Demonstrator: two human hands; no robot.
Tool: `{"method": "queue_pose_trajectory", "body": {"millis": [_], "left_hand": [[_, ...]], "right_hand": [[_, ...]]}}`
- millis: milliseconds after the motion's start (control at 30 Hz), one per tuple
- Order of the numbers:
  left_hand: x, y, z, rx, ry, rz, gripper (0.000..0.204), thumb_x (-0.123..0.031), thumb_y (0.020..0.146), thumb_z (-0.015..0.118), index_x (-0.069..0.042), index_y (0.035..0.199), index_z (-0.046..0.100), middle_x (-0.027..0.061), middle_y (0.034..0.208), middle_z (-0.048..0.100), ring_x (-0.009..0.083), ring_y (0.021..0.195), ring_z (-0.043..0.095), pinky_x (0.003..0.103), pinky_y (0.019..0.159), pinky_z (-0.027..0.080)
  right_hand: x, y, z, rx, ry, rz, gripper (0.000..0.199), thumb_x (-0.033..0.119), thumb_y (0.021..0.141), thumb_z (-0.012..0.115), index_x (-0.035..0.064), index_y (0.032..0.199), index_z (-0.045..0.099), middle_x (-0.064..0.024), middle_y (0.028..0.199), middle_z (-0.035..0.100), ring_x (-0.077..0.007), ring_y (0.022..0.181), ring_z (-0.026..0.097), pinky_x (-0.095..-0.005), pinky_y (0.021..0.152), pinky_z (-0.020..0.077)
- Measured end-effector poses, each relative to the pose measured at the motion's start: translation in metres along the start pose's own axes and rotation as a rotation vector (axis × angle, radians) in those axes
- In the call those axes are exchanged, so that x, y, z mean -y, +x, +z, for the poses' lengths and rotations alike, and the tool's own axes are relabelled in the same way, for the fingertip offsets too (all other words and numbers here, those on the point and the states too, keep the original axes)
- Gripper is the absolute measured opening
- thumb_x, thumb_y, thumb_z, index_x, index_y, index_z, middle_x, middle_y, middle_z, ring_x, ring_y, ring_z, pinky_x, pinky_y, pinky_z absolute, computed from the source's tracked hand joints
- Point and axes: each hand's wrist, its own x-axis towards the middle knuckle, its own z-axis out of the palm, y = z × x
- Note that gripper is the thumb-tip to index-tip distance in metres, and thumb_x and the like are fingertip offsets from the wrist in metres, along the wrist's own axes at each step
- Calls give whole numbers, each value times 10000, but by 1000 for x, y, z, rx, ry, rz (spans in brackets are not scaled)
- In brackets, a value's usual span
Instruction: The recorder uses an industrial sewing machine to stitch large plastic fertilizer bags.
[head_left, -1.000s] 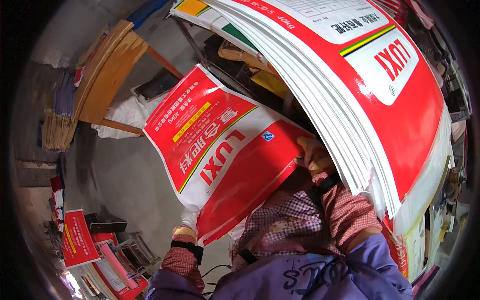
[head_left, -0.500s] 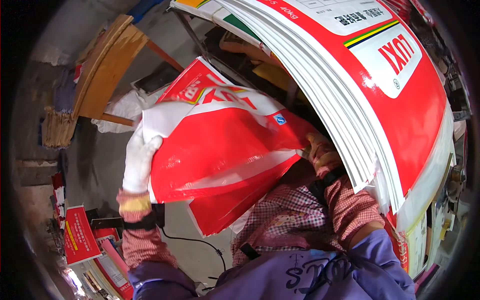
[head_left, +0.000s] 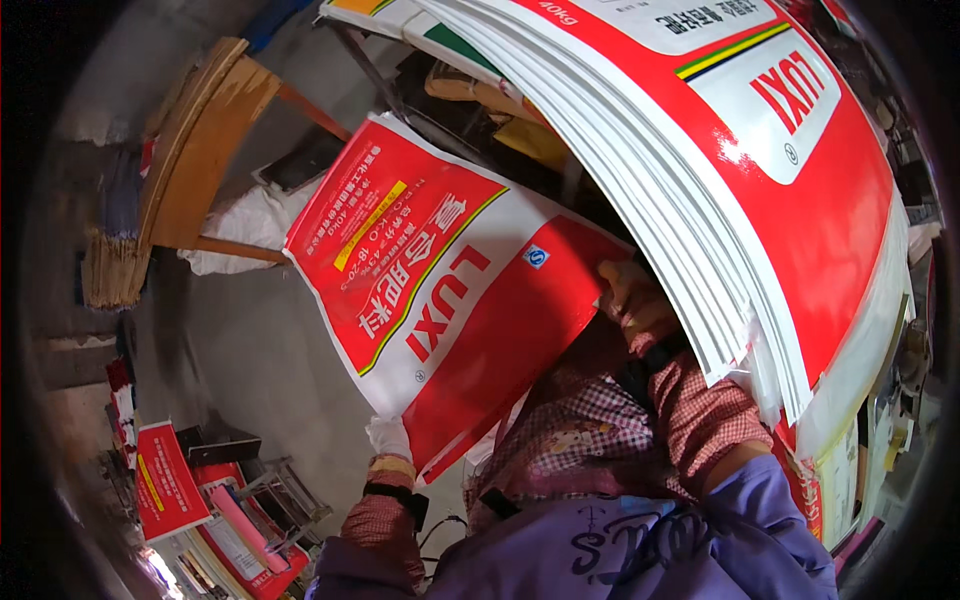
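A red and white woven sack (head_left: 480, 330), printed with a green-yellow stripe, lies spread flat in front of me, lower left of a tall stack. In a white glove, my left hand (head_left: 388, 437) is closed at the sack's near left corner; its fingertips are partly hidden by the edge. My right hand (head_left: 637, 298), in shadow beside the stack, has its fingers closed on the sack's right edge. The stack of flat red and white sacks (head_left: 800, 220) rises at the right, its layered white edges facing me.
At the left stands a tilted wooden board (head_left: 205, 150) with legs, a crumpled white sheet (head_left: 240, 228) by it. Red printed sacks (head_left: 170, 480) and a metal frame (head_left: 290, 495) sit lower left. A brown bundle (head_left: 475, 88) lies under the far end of the stack.
My left hand has come down and toward me, drawing back to the near corner. The sack, bulged and folded before, now lies flatter with its printed face showing. My right hand has barely moved.
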Motion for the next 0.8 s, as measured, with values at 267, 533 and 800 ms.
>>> {"method": "queue_pose_trajectory", "body": {"millis": [267, 533, 800], "left_hand": [[-15, 19, -7, 111, -268, 17, 275, -185, 760, 555, 40, 911, 607, 200, 862, 628, 362, 729, 616, 364, 665, 500], [-89, -7, -43, -299, -56, 182, 373, -82, 737, 596, -1, 1094, 522, 157, 1134, 512, 279, 987, 532, 352, 881, 422], [-266, -167, -52, 706, -404, 1022, 303, -127, 815, 530, -40, 1105, 551, 162, 1084, 568, 283, 994, 557, 352, 850, 436]], "right_hand": [[-14, -1, 1, -68, -298, 81, 177, 213, 730, 629, 55, 727, 549, -88, 640, 524, -173, 503, 414, -268, 473, 359], [4, -3, 0, -114, -283, 17, 151, 185, 751, 604, 58, 812, 551, -88, 707, 535, -178, 575, 454, -286, 517, 386], [35, -17, -9, -207, -358, -94, 160, 157, 772, 580, 60, 896, 553, -87, 774, 547, -184, 646, 493, -303, 561, 414]]}}
